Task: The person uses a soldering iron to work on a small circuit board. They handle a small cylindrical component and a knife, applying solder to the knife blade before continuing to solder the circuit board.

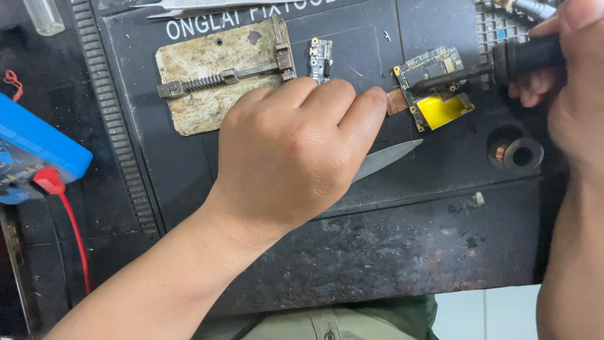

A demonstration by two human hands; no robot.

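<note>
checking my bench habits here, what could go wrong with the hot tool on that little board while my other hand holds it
1. The left hand pins the circuit board by its copper edge, fingertips close to the tool's tip; a slip could likely burn them.
2. The board lies loose on the mat, not in the metal holder, so it may shift under the black-handled tool in the right hand.
3. The yellow tape patch near the tip could scorch.

The left hand (296, 151) fills the mat's (189, 164) middle, blocking the way from the near edge to the circuit board (434, 88). The worn metal clamp plate (220, 75) crowds the far left. Bare mat lies open between board and round socket (522, 154).
</note>
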